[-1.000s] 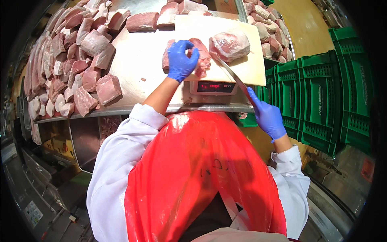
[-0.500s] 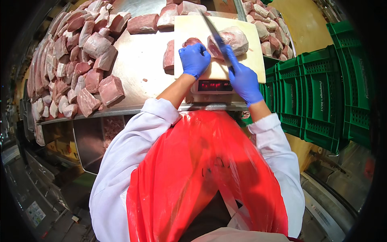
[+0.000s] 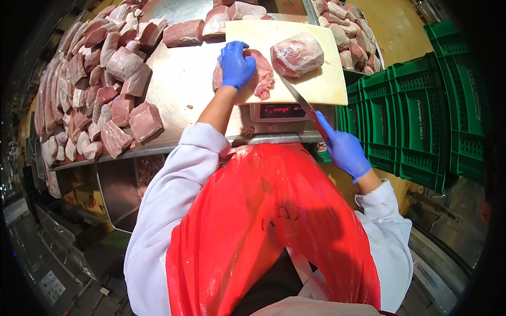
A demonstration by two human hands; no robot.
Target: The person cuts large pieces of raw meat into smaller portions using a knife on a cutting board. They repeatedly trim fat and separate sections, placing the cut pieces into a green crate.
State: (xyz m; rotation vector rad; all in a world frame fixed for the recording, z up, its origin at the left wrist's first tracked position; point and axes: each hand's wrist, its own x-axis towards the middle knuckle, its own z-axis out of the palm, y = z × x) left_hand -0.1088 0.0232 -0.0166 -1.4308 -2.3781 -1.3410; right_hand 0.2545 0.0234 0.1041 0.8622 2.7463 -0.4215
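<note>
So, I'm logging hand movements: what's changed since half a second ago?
The right hand, keeping hold of the knife, has drawn back toward the body and rightward. The left hand has shifted left and slightly forward, at the smaller meat. The big chunk stays on the cutting board.

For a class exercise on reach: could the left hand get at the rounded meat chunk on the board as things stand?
Probably yes: only the flatter meat piece lies between the left hand and the rounded meat chunk, though the knife in the right hand has its tip near the chunk.
</note>
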